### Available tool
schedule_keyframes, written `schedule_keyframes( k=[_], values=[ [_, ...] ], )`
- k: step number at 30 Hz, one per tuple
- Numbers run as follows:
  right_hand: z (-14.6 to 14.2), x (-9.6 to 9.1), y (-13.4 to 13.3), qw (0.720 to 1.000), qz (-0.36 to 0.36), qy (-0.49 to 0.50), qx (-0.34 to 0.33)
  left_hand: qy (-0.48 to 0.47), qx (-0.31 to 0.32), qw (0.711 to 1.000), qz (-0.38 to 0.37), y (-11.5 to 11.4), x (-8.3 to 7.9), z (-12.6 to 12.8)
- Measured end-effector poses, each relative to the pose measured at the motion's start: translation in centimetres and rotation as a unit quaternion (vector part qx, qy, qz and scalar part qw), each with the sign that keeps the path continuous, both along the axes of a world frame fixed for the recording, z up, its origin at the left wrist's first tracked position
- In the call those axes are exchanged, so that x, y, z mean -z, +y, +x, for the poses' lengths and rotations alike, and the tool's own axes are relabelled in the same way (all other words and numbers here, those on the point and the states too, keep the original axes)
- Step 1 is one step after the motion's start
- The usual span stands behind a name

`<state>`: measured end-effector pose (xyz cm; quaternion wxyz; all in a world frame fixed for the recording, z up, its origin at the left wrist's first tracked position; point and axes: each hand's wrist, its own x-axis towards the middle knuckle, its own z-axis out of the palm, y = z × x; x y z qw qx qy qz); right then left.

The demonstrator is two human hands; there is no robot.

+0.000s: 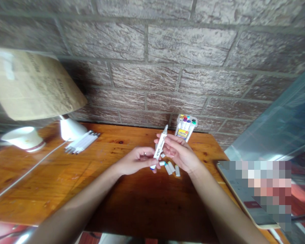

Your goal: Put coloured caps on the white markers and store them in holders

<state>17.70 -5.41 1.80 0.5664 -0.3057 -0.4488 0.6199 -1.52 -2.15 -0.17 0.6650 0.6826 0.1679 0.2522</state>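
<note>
Over the wooden table [112, 189] my left hand [137, 160] and my right hand [179, 152] both grip one white marker [160, 144], held nearly upright. Its grey tip points up and a blue end shows below my fingers. Several loose marker caps [171, 167] lie on the table just under my hands. Behind them a clear pack of coloured markers [185, 127] leans against the brick wall. A row of white markers [82, 142] lies to the left.
A lamp with a beige shade [33, 84] and white base [71, 128] stands at the left, its white cord [27, 173] crossing the table. A white dish [22, 138] sits beside it. A flat board or device [244, 189] lies at the right table edge.
</note>
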Motion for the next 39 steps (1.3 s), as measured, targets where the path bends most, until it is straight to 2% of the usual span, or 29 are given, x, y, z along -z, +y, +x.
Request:
schedule_keyframes(
  k=[9, 16, 21, 24, 28, 31, 33, 36, 39],
  values=[
    [0.0, 0.4, 0.3, 0.997, 0.027, -0.064, 0.022, -0.022, -0.057, 0.998, 0.035, 0.5, 0.6, 0.1],
    [0.3, 0.3, 0.6, 0.994, 0.045, -0.042, 0.094, 0.018, -0.085, 0.995, 0.056, 0.7, 0.8, 0.1],
    [0.3, 0.2, 0.7, 0.993, 0.041, -0.033, 0.102, 0.028, -0.083, 0.994, 0.069, 0.7, 0.9, 0.2],
    [1.3, -0.6, 0.7, 0.984, 0.057, -0.022, 0.167, 0.023, -0.083, 0.995, 0.055, 0.8, 1.1, 0.2],
    [4.4, -2.2, 0.9, 0.938, 0.115, 0.031, 0.325, 0.007, -0.079, 0.996, 0.035, 0.9, 1.3, 0.1],
    [6.7, -2.8, 1.2, 0.873, 0.168, 0.030, 0.457, 0.008, -0.081, 0.996, 0.036, 1.0, 1.5, 0.1],
    [7.5, -2.7, 1.4, 0.831, 0.204, 0.009, 0.517, 0.013, -0.087, 0.995, 0.040, 1.0, 1.5, 0.1],
    [7.7, -2.4, 1.6, 0.789, 0.246, -0.047, 0.560, 0.019, -0.093, 0.995, 0.042, 1.0, 1.5, 0.2],
    [7.5, -2.0, 1.8, 0.779, 0.252, -0.100, 0.565, 0.022, -0.094, 0.994, 0.041, 0.9, 1.4, 0.3]
  ],
)
